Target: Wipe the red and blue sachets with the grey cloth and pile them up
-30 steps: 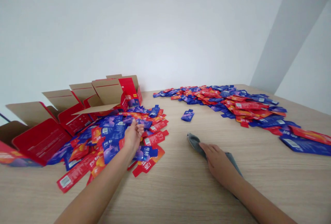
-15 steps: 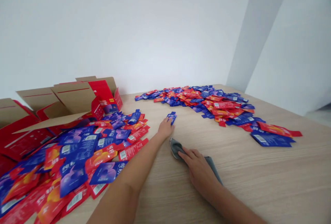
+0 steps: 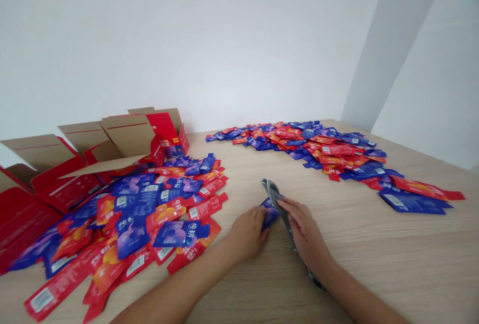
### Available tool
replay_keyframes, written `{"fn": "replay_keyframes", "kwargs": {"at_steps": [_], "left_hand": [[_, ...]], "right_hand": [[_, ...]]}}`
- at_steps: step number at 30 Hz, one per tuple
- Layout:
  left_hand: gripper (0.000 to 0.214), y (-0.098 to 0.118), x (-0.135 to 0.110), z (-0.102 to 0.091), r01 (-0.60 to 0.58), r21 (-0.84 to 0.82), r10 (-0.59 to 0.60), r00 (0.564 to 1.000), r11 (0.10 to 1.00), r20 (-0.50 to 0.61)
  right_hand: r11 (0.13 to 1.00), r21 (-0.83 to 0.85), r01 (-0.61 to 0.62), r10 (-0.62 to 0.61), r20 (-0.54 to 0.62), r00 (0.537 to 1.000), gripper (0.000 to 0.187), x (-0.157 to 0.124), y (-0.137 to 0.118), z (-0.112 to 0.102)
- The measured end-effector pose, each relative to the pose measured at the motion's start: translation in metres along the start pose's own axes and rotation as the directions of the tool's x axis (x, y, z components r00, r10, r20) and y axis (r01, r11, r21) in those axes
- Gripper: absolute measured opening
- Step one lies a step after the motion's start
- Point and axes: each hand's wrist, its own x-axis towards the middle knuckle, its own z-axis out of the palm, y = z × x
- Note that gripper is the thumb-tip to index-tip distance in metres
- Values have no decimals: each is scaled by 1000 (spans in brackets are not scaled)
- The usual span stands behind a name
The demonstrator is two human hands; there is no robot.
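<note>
Near the middle of the table, my left hand (image 3: 249, 231) is closed on a blue sachet (image 3: 270, 211) with a purple print. Just to its right, my right hand (image 3: 305, 231) grips a grey cloth (image 3: 275, 194), which stands partly raised and trails down below the wrist. The cloth's edge overlaps the sachet's right side; whether they touch I cannot tell. Left of my left hand lies a loose pile of red and blue sachets (image 3: 149, 199).
Open red cardboard boxes (image 3: 52, 184) with brown insides stand behind the left pile. A second heap of red and blue sachets (image 3: 292, 137) stretches along the back and right of the wooden table (image 3: 374, 259). A white wall (image 3: 232, 39) rises behind.
My left hand has drawn the blue sachet back toward me, close to my right hand. My right hand has lifted the grey cloth from lying flat to partly upright. The view has shifted left.
</note>
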Motion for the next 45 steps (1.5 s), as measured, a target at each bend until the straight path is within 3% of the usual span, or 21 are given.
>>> {"fn": "replay_keyframes", "kwargs": {"at_steps": [3, 7, 10, 13, 21, 27, 32, 34, 36, 38, 40, 42, 45], "left_hand": [[45, 9, -32, 3, 3, 24, -2, 1000, 1000, -27], [37, 7, -43, 7, -48, 182, 62, 995, 982, -74], [34, 8, -36, 7, -109, 302, 126, 991, 947, -39], [35, 10, -31, 6, -97, 354, 112, 993, 930, -23], [39, 7, -38, 9, -108, 328, 117, 993, 939, -8], [30, 16, -37, 2, -34, 329, 21, 999, 944, 43], [27, 16, -41, -5, -6, 300, 4, 1000, 954, 6], [24, 10, -40, -9, 61, 198, -53, 998, 978, -44], [16, 4, -38, -11, 204, -23, -206, 973, 979, -105], [15, -1, -36, -12, 368, -338, -410, 910, 866, -60], [20, -3, -34, -9, 481, -600, -520, 845, 639, 123], [23, -2, -32, -4, 512, -734, -485, 827, 446, 283], [21, -1, -31, 2, 486, -800, -400, 850, 350, 341]], "right_hand": [[987, -116, 110, -84, 206, 975, 50, -12, -17, 10], [904, -336, 265, -111, 413, 904, 60, -25, -29, 21], [856, -422, 299, -89, 448, 889, 62, -20, -26, 21], [847, -458, 272, -39, 456, 889, 60, -12, -21, 17], [896, -349, 274, -65, 508, 859, 59, -15, -26, 14], [876, -432, 214, -25, 402, 915, 57, 2, 5, 10], [946, -303, 112, -39, 239, 970, 51, 3, 27, 7], [975, -212, 66, -39, 129, 991, 47, 3, 28, 2], [990, -132, 47, -46, 7, 999, 42, 4, 24, -4], [994, -76, 72, -76, -51, 996, 40, 3, 11, -7], [988, -53, 146, -146, 7, 989, 42, -1, -6, -5], [968, -60, 242, -228, 179, 957, 48, -8, -23, 3], [933, -147, 328, -226, 470, 853, 66, -15, -35, 15]]}}
